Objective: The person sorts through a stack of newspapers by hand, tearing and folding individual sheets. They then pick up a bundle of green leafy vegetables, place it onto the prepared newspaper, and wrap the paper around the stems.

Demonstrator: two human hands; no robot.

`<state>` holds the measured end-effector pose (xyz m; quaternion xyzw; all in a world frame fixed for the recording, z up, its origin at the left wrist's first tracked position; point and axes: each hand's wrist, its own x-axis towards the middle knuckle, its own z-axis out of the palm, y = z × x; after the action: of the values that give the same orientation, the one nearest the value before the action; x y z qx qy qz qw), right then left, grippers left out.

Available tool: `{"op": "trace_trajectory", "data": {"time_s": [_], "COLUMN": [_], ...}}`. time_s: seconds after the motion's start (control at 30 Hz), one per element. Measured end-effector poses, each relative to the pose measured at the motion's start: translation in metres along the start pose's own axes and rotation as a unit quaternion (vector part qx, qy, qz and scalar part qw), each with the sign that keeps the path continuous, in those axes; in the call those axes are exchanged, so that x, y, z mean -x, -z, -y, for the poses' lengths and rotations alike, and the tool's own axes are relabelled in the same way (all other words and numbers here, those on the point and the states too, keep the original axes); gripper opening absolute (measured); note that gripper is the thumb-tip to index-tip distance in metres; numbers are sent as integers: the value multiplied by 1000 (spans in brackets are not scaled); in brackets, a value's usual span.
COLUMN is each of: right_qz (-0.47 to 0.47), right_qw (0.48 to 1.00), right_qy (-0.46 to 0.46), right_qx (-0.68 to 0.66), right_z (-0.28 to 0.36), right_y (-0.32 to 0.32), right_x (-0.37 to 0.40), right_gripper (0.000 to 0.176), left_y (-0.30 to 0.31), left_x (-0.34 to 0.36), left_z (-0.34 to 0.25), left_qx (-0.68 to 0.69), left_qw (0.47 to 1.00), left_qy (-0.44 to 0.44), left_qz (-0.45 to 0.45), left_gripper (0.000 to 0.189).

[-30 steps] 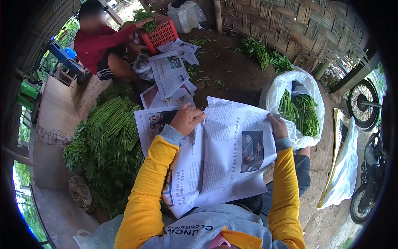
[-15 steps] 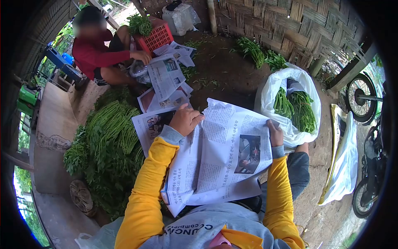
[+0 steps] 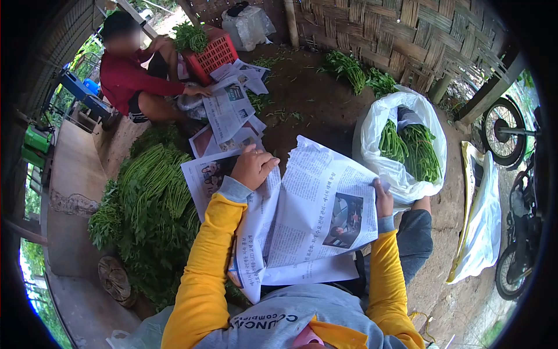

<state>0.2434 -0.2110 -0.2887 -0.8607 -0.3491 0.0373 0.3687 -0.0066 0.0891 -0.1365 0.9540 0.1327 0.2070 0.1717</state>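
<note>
A creased newspaper sheet (image 3: 303, 203) with a dark photo printed on it is spread out in front of my chest. My left hand (image 3: 254, 167) is closed on its upper left part, the fingers bent over the paper. At the right edge, my right hand (image 3: 383, 199) pinches the sheet with the thumb on top and the other fingers hidden beneath. Just right of that hand stands a white plastic bag (image 3: 372, 125) holding bundles of green stems (image 3: 419, 152). Left of my left arm lies a big heap of leafy greens (image 3: 154, 203).
A co-worker in a dark red top (image 3: 131, 81) squats at the back left, one hand on more newspaper sheets (image 3: 226, 113). Behind them is a red crate (image 3: 212, 55) with greens on top. Loose greens (image 3: 347, 70) lie by the woven wall. A motorcycle (image 3: 514, 221) stands at far right.
The right side of my sheet has shifted slightly left, and the fold near my left hand has deepened. The co-worker's other arm has risen toward the crate.
</note>
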Motion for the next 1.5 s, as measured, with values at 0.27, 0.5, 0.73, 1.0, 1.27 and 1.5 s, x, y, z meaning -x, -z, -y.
{"op": "trace_trajectory", "data": {"time_s": [0.27, 0.5, 0.73, 1.0, 1.27, 1.5], "right_qz": [224, 130, 67, -68, -103, -99], "right_qw": [735, 732, 758, 831, 828, 837], "right_qy": [-232, -206, -227, -160, -153, -143], "right_qx": [-596, -637, -608, -528, -530, -518], "right_z": [-8, 31, 26, 46, 31, 28], "right_y": [29, 63, 62, 60, 55, 66], "right_x": [9, -2, -2, 11, 20, 19], "right_gripper": [21, 20, 15, 21, 22, 24], "left_y": [31, 40, 21, 26, 30, 44], "left_x": [-3, 104, 191, 182, 197, 202], "left_z": [-23, 77, 111, 101, 90, 106], "left_qx": [-40, -101, 242, 194, 216, 205], "left_qw": [990, 907, 828, 827, 809, 813], "left_qy": [-42, 318, 471, 437, 397, 415], "left_qz": [-130, -257, -184, -297, -376, -354], "left_gripper": [28, 53, 53, 40, 35, 39]}}
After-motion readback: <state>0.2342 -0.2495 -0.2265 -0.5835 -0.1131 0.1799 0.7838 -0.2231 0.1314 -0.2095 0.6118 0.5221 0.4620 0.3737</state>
